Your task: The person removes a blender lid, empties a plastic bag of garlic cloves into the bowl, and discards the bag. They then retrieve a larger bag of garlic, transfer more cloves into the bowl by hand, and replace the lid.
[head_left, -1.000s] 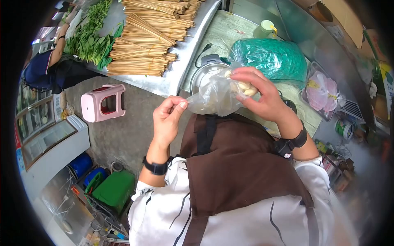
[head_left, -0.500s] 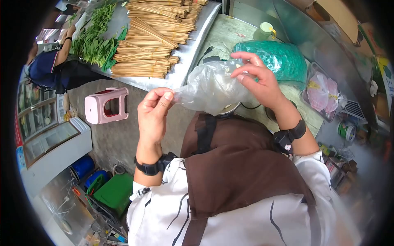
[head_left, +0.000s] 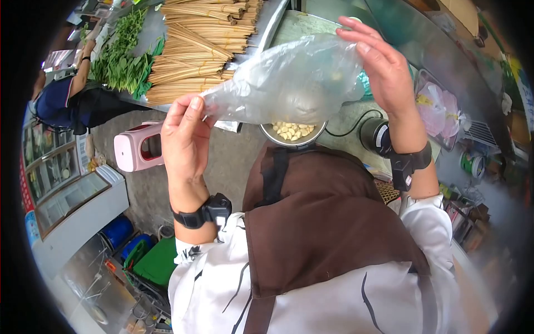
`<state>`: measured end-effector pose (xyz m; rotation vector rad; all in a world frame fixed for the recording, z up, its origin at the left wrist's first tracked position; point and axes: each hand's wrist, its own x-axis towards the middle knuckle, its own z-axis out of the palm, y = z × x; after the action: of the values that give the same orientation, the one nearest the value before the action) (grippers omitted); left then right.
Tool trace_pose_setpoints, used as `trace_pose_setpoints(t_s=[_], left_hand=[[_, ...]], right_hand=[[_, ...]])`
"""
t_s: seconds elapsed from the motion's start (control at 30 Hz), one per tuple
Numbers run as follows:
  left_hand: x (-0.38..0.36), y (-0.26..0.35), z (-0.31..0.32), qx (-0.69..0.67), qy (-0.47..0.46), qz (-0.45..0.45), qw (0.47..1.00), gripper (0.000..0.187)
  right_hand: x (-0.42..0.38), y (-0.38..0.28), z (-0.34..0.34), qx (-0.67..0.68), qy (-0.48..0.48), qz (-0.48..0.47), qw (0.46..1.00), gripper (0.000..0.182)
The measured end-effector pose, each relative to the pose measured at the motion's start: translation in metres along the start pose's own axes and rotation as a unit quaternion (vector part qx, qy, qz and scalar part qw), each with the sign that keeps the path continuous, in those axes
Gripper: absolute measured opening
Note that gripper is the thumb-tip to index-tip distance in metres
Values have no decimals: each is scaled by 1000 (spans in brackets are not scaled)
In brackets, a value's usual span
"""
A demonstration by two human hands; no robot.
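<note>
A clear plastic bag (head_left: 278, 78) is stretched out in the air in front of me. My left hand (head_left: 186, 119) pinches its gathered end between thumb and fingers. At the other side my right hand (head_left: 384, 67) grips the bag's wide end by the edge, thumb and fingertips against the plastic. Something pale and rounded shows through the film. Below the bag stands a metal bowl (head_left: 265, 131) holding peeled garlic cloves (head_left: 292, 132); the bag covers its far part.
Bundles of bamboo skewers (head_left: 192, 53) and leafy greens (head_left: 125, 69) lie on the metal table. A person (head_left: 67, 92) stands at the far left. A pink stool (head_left: 128, 150) is on the floor. To the right are a black round appliance (head_left: 371, 135) and a tray with pink bags (head_left: 436, 106).
My hands have moved apart, left hand leftward and right hand up and right, pulling the bag out longer. The garlic bowl beneath now shows more.
</note>
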<state>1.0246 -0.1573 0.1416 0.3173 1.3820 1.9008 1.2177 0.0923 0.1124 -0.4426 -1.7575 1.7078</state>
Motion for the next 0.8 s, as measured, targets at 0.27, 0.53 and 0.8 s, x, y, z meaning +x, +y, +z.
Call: trace_pose_setpoints(t_s=[0.27, 0.53, 0.8], left_hand=[[7, 14, 27, -29, -60, 8, 998, 12], [24, 28, 40, -31, -117, -6, 993, 13], [31, 31, 33, -41, -118, -11, 992, 14]], right_hand=[[1, -12, -13, 100, -6, 22, 995, 31], [7, -32, -8, 197, -17, 69, 978, 33], [-3, -22, 8, 88, 8, 56, 994, 28]])
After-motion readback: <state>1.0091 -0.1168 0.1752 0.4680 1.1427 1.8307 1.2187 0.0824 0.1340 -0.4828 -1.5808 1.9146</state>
